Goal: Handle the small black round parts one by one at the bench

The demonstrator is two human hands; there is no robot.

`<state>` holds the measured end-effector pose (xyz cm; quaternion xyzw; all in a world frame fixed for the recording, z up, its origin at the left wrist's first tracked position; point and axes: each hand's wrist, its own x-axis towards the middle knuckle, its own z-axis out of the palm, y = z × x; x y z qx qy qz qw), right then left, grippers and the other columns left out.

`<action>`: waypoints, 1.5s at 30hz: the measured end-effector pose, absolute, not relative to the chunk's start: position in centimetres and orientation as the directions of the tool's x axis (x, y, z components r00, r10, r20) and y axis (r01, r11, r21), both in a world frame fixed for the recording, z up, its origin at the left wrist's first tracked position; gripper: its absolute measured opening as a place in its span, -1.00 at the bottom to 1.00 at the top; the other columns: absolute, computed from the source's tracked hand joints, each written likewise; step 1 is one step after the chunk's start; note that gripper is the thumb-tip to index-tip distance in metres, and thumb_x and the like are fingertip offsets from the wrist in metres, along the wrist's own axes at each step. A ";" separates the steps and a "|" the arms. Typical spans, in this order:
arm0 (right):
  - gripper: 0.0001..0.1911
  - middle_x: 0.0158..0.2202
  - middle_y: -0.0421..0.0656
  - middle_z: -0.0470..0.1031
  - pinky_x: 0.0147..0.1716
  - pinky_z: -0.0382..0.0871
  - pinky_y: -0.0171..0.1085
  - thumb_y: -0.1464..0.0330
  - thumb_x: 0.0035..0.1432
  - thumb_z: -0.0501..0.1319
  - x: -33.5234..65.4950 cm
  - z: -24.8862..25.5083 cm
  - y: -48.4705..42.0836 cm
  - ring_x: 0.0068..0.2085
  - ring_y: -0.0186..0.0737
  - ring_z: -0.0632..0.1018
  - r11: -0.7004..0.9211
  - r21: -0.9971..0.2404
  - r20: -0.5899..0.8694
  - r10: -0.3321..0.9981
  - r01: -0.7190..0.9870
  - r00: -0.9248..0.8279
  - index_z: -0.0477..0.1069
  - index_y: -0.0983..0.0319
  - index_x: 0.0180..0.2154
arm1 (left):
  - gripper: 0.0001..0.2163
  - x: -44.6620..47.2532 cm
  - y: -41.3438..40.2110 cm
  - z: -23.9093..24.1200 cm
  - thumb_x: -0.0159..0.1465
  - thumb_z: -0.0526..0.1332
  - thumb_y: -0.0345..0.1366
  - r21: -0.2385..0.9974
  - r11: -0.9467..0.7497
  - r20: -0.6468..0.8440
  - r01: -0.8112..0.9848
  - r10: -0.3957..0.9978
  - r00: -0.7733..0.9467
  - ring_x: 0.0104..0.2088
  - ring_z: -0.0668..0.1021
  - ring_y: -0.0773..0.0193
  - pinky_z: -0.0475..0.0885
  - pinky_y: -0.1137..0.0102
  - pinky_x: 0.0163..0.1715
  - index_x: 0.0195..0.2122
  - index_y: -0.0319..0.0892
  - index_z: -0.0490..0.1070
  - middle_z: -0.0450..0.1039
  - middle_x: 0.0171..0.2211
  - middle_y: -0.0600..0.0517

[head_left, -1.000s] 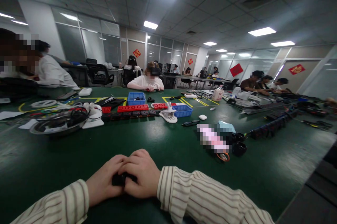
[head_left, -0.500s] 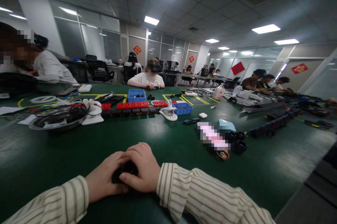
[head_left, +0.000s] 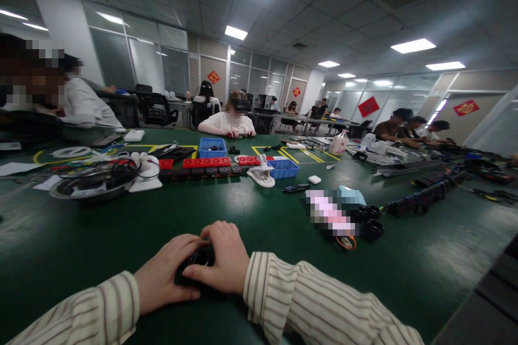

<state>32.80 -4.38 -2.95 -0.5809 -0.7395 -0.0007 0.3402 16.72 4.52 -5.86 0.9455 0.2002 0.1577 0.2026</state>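
Near the front of the green table (head_left: 263,221), both hands close around a black round object (head_left: 200,256) with a curved, ring-like rim. Its exact kind does not show, and its sides are mostly covered by fingers. My left hand (head_left: 168,272) curves around its left side, fingers over the top and thumb low along the near side. From the right, my right hand (head_left: 229,258) grips it, with the thumb laid across the near face and the fingertips on the far edge. The fingers of the two hands meet or nearly meet at the top.
A metal bowl (head_left: 91,194) of cables stands at left. Across the middle lie red and black blocks (head_left: 206,163), a white clip stand (head_left: 261,175) and blue bins (head_left: 284,168). Black round pieces (head_left: 371,230) sit at right beside a pink item (head_left: 329,210). A person (head_left: 229,118) sits opposite.
My right hand's fingers have drawn back a little to the right, off the left hand's fingers. More of the black round object's top shows. The whole view has shifted slightly.
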 end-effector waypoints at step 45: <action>-0.66 -0.13 -0.04 0.36 -0.06 0.22 -0.14 0.25 0.10 0.05 32.5 -2.4 -5.0 -0.10 -0.16 0.34 0.566 -0.473 0.579 0.778 0.675 -0.246 0.25 0.29 -0.11 | -0.23 16.7 4.4 -6.1 -0.21 0.39 -0.09 0.359 -0.893 0.285 0.271 0.382 0.879 0.00 0.34 -0.06 0.20 0.03 0.03 0.07 -0.06 0.17 0.30 0.01 -0.07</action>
